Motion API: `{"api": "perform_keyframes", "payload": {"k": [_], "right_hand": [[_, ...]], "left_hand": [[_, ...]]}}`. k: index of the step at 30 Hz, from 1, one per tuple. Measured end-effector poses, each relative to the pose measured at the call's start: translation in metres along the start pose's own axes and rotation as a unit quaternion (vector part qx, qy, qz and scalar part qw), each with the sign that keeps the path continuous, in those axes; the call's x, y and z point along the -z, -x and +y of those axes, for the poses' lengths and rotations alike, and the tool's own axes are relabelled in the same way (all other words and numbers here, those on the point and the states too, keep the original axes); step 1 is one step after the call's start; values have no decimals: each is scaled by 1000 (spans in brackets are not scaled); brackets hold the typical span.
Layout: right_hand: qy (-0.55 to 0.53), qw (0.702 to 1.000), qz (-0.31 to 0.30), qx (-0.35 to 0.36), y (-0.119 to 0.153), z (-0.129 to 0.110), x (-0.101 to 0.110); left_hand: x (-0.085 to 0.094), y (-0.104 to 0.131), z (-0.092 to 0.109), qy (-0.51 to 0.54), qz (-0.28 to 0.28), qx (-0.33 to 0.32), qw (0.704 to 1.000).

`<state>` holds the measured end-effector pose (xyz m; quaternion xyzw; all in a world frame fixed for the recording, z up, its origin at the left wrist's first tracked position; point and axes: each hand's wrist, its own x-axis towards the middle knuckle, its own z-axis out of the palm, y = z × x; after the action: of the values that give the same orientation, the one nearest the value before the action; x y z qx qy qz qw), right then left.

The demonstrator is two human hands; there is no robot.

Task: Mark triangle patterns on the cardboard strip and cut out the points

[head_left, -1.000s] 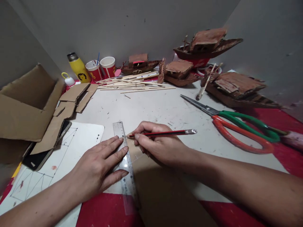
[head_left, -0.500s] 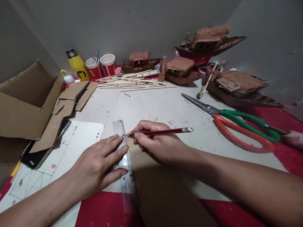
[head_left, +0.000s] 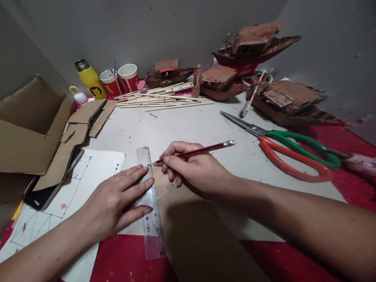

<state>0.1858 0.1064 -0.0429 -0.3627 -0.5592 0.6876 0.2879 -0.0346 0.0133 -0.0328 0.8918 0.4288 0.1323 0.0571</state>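
Marking the cardboard (head_left: 202,243) at six o'clock seems the step in hand, the left hand (head_left: 116,201) flat, fingers spread and gripping nothing, on the ruler (head_left: 151,199) at seven o'clock, the right hand (head_left: 192,166) pinching the pencil (head_left: 205,149), and any next stroke would call for a steady edge

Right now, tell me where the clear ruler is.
In the head view, the clear ruler lies left of centre, partly under the left hand, along the left side of the brown cardboard.
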Motion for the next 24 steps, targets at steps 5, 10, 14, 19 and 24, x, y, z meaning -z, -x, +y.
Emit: {"api": "perform_keyframes", "payload": {"k": [5,10,14,19,24], "right_hand": [[-15,1000,-1,-3,0,1,1],[-6,1000,0,-3,0,1,1],[-4,1000,-2,-2,0,0,1],[4,1000,-2,0,0,-1,1],[5,1000,1,2,2,1,1]], "left_hand": [[-1,0,3,-22,-1,8,1000],[-2,1,4,-26,4,9,1000],[-2,1,2,-19,10,8,1000],[-2,1,4,-13,14,15,1000],[-2,1,5,-34,17,12,999]]}}
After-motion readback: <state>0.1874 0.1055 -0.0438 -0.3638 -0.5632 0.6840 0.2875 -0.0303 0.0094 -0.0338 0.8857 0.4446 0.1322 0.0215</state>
